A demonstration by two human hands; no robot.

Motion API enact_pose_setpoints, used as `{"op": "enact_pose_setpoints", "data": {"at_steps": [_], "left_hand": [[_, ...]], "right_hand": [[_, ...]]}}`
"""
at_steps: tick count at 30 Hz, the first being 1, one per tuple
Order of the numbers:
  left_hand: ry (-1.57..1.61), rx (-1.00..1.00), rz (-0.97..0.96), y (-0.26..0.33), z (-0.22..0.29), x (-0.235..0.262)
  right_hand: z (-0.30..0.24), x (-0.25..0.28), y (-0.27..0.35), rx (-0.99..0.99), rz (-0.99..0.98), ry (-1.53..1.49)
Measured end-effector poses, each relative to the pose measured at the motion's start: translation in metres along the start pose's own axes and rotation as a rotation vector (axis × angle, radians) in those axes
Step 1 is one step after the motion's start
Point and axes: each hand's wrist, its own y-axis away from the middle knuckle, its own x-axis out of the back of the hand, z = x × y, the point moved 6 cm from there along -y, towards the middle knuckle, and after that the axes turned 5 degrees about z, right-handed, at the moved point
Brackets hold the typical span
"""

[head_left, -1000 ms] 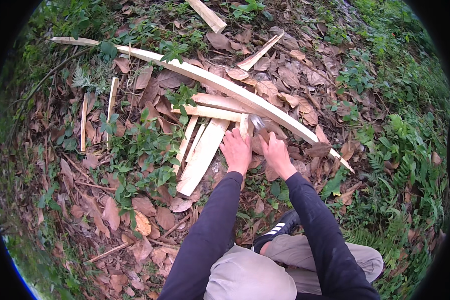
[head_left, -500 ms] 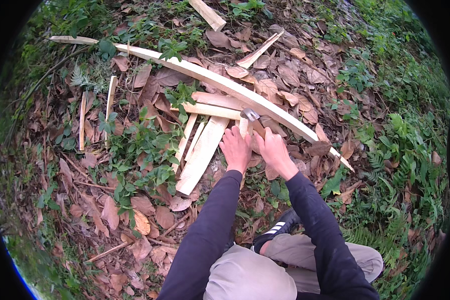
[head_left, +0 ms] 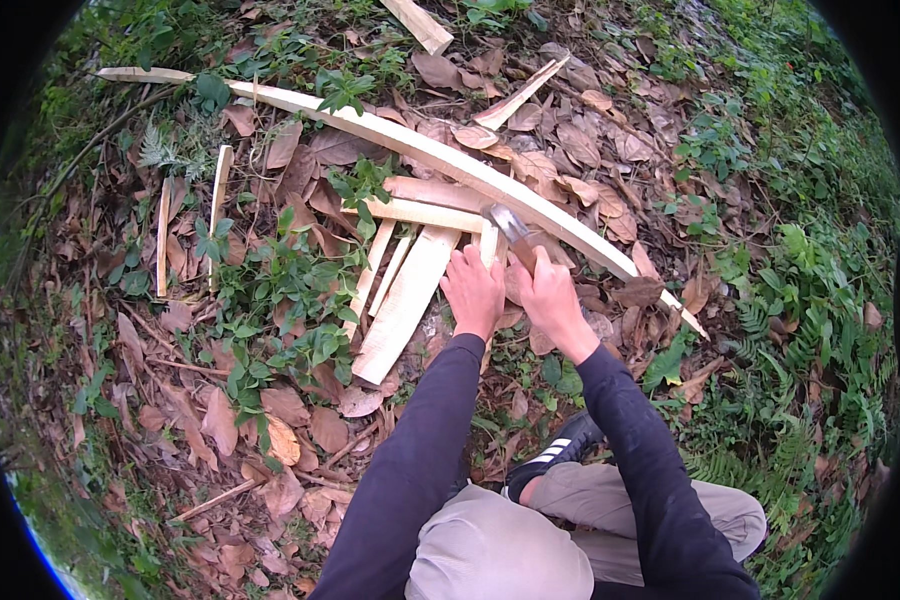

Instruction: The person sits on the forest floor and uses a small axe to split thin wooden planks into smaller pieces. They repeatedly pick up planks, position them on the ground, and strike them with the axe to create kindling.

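- Presently my right hand (head_left: pixel 548 292) is clenched round the handle of a chopping blade (head_left: pixel 510 226), just right of frame centre, the blade pointing toward the upper left.
- My left hand (head_left: pixel 473 290) grasps the lower end of a narrow wood strip (head_left: pixel 488 243), steadying it upright-running in the frame.
- Strip lies directly above the left hand; its long axis runs up the frame.
- Blade edge sits at the strip's top end, touching or just beside; I cannot tell which.
- Split slats (head_left: pixel 406 300) lie left; a long curved plank (head_left: pixel 440 160) crosses behind.
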Motion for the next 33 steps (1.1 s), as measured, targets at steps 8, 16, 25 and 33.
{"op": "enact_pose_setpoints", "data": {"at_steps": [8, 16, 25, 33], "left_hand": [[0.071, 0.007, 0.010, -0.010, 0.015, 0.001], [0.101, 0.042, 0.047, -0.011, -0.008, 0.007], [0.091, 0.014, 0.061, -0.018, 0.000, 0.004], [0.150, 0.020, 0.029, -0.011, 0.009, 0.000]], "right_hand": [[0.036, 0.001, 0.013, 0.160, 0.158, -0.005], [-0.040, 0.042, -0.006, 0.171, 0.275, -0.261], [0.038, 0.006, -0.014, -0.063, 0.081, 0.094], [0.012, 0.040, 0.013, 0.287, 0.304, -0.173]]}}
